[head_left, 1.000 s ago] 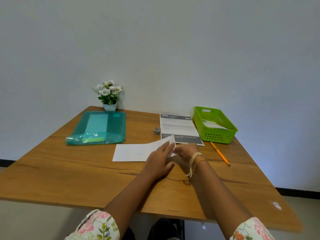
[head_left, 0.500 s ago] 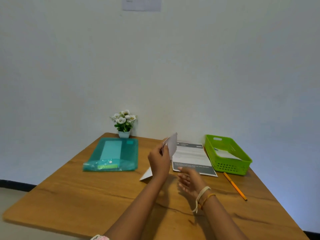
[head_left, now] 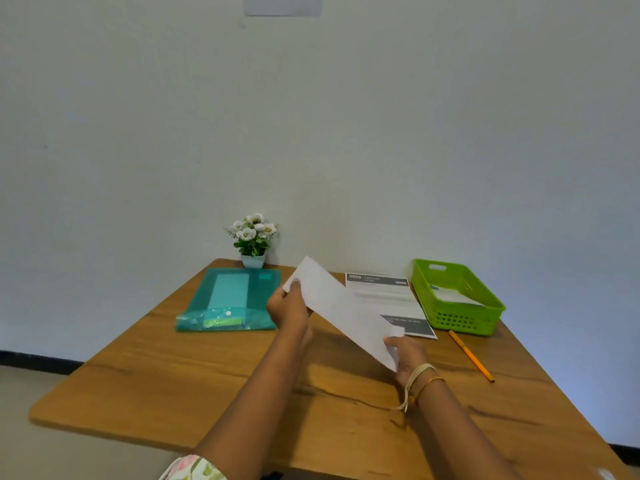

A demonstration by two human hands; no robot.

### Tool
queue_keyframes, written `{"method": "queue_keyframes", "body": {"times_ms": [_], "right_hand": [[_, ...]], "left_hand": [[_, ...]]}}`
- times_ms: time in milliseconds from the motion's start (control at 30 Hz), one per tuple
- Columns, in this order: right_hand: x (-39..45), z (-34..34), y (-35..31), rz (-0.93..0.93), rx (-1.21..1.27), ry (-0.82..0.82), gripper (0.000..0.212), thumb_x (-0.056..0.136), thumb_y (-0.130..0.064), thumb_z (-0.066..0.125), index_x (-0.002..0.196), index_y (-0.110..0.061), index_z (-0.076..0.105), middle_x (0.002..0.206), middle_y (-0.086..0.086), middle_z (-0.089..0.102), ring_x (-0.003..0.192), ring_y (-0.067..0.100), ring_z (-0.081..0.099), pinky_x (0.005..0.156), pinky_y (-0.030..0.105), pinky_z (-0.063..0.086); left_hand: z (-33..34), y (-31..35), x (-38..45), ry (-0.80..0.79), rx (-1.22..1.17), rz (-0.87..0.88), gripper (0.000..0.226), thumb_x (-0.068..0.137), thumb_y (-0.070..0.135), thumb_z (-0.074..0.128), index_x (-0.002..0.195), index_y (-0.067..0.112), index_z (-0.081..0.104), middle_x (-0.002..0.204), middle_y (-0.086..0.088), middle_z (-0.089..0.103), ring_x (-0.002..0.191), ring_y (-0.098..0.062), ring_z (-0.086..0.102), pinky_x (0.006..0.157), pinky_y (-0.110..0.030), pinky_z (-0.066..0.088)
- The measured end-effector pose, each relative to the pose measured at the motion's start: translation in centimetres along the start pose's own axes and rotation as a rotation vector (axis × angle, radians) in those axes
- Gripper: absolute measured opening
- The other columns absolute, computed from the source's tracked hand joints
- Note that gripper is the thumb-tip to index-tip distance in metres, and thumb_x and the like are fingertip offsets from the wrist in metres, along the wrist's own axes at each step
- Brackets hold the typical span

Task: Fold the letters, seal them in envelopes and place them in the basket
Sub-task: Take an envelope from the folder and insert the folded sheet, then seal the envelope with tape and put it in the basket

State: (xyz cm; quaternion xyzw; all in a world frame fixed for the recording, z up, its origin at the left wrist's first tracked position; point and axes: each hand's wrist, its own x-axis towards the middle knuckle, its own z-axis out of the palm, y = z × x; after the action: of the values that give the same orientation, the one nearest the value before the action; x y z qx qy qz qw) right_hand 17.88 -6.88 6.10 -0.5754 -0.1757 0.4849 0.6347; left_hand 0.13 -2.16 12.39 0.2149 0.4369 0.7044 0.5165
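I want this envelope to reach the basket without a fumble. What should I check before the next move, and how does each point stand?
1. Both hands hold the envelope: ok. The left hand grips its far end, the right hand its near end.
2. Envelope lifted off the table: ok, it slants in the air.
3. Flap sealed: cannot tell, only a plain white face shows.
4. Room in the green basket: ok, one white piece lies inside.
5. Way to the basket: ok, only the flat printed sheet lies between.
6. Orange pencil out of the way: ok, it lies in front of the basket.
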Motion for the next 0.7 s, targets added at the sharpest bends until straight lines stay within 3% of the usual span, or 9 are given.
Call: {"method": "queue_keyframes", "body": {"times_ms": [100,233,333,400,567,700], "right_hand": [[-0.1,-1.3,-0.1,-0.173,-0.287,0.152,0.023,0.084,0.013,0.056,0.105,0.011,0.063,0.098,0.018,0.062,0.068,0.025,0.054,0.043,0.019,0.044],[1.5,-3.3,0.5,-0.259,-0.598,0.213,0.025,0.083,-0.001,0.061,0.106,0.003,0.067,0.112,0.020,0.067,0.097,0.034,0.062,0.075,0.030,0.048],[1.6,-3.9,0.7,-0.337,-0.746,0.224,0.031,0.084,-0.002,0.061,0.115,0.000,0.063,0.119,0.018,0.064,0.109,0.036,0.059,0.086,0.032,0.045],[1.5,-3.9,1.0,-0.397,-0.819,0.207,0.037,0.085,0.000,0.060,0.122,0.001,0.059,0.125,0.019,0.061,0.115,0.036,0.055,0.093,0.034,0.044],[2.7,-4.0,2.5,-0.459,-1.055,0.201,0.043,0.088,-0.014,0.063,0.129,-0.006,0.055,0.130,0.018,0.054,0.120,0.032,0.050,0.098,0.035,0.042],[3.0,-3.6,3.1,-0.504,-1.209,0.335,0.037,0.089,-0.028,0.058,0.122,-0.012,0.059,0.123,0.016,0.052,0.115,0.031,0.048,0.094,0.037,0.045]], "left_hand": [[-3.0,-2.3,1.4,0.040,0.147,-0.107,0.008,0.089,0.017,0.067,0.087,0.010,0.062,0.090,-0.008,0.067,0.083,-0.024,0.066,0.074,-0.041,0.060],[-6.6,-4.7,3.0,-0.106,0.805,0.036,0.024,0.091,0.028,0.063,0.077,0.009,0.067,0.074,-0.008,0.068,0.063,-0.024,0.066,0.056,-0.031,0.056],[-8.2,-5.4,3.9,-0.199,1.182,0.193,0.025,0.089,0.029,0.062,0.071,0.012,0.066,0.073,-0.003,0.063,0.071,-0.019,0.061,0.056,-0.028,0.043],[-8.5,-5.5,3.9,-0.205,1.295,0.273,0.024,0.090,0.029,0.062,0.070,0.015,0.064,0.072,0.000,0.061,0.069,-0.015,0.056,0.053,-0.027,0.037],[-8.8,-6.1,3.4,-0.167,1.470,0.451,0.016,0.090,0.034,0.060,0.086,0.019,0.065,0.085,0.001,0.064,0.077,-0.015,0.056,0.062,-0.029,0.046],[-8.9,-7.6,2.5,-0.142,1.541,0.679,0.029,0.091,0.036,0.057,0.112,0.016,0.063,0.109,-0.006,0.057,0.098,-0.020,0.053,0.073,-0.034,0.052]]}}
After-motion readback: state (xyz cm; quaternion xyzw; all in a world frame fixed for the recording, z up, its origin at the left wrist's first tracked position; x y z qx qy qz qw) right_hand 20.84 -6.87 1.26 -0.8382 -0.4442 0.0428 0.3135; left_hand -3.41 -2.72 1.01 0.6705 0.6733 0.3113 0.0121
